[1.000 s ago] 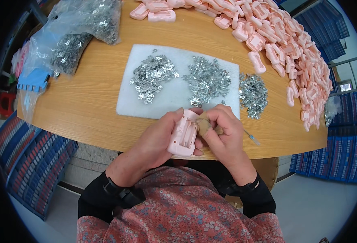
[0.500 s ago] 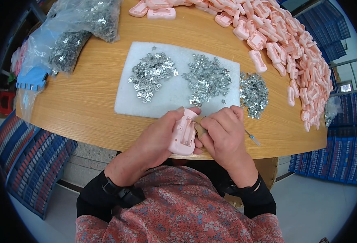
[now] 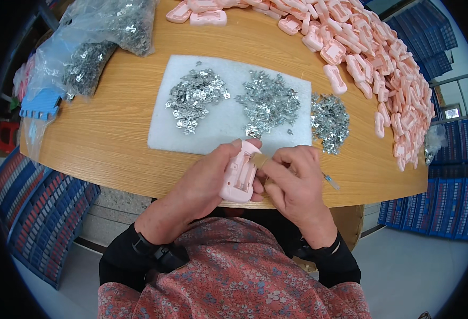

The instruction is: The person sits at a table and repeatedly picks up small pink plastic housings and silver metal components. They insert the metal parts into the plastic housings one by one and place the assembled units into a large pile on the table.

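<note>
My left hand [image 3: 199, 178] is closed around a pale pink plastic housing [image 3: 237, 181], held tilted near the table's front edge. The housing's hollow side, with a long battery-like slot, faces up. At its upper right, my right hand [image 3: 297, 183] works with curled fingers; one fingertip in a tan wrap [image 3: 259, 160] presses at the housing's edge. Whatever those fingers pinch is hidden. A thin tool with a clear blue end [image 3: 331, 182] shows just right of my right hand; whether it lies on the table or touches the hand I cannot tell.
A white foam sheet [image 3: 162, 130] carries two heaps of small metal clips [image 3: 194, 101]; a third heap [image 3: 330, 125] lies beside it. Many pink housings [image 3: 372, 58] pile up at the right and back. Clear bags of metal parts [image 3: 87, 66] and a blue foam piece [image 3: 41, 105] sit left.
My right hand has shifted slightly, with its wrapped finger straighter and the other fingers more curled. My left hand keeps its hold on the housing.
</note>
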Tool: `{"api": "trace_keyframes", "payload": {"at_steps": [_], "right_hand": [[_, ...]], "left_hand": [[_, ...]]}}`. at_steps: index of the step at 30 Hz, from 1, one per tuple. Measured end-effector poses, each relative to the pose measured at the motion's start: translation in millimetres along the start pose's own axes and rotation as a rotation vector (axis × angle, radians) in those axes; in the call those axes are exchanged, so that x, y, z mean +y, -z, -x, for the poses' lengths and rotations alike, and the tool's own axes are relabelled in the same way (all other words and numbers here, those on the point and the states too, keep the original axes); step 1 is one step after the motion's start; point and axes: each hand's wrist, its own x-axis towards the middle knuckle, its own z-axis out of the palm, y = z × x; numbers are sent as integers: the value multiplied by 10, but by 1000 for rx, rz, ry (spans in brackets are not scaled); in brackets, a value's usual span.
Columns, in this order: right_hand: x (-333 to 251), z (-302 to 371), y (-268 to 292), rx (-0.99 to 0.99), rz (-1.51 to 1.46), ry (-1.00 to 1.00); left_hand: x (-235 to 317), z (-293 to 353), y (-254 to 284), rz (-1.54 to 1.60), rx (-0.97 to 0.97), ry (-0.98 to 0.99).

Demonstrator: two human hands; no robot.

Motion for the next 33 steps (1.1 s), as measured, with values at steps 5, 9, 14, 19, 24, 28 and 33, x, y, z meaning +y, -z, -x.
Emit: {"api": "trace_keyframes", "payload": {"at_steps": [5, 9, 14, 19, 24, 28, 33], "right_hand": [[47, 77, -37, 67, -149, -105], [-84, 45, -23, -39, -1005, -767], [23, 16, -33, -70, -1284, -880], [27, 113, -81, -79, -1335, -948], [10, 136, -76, -100, -1320, -945], [25, 178, -83, -82, -1319, -923], [-34, 119, -24, 43, -1380, -845]], "left_hand": [[-1, 14, -32, -6, 7, -25], [51, 47, -61, -100, -51, -68], [-9, 62, -93, -254, 34, -130], [-38, 68, -38, -551, 32, -263], [30, 117, -149, -797, 48, -249], [-1, 101, -155, -1150, 82, -424], [-3, 53, -52, -711, 45, -249]]}}
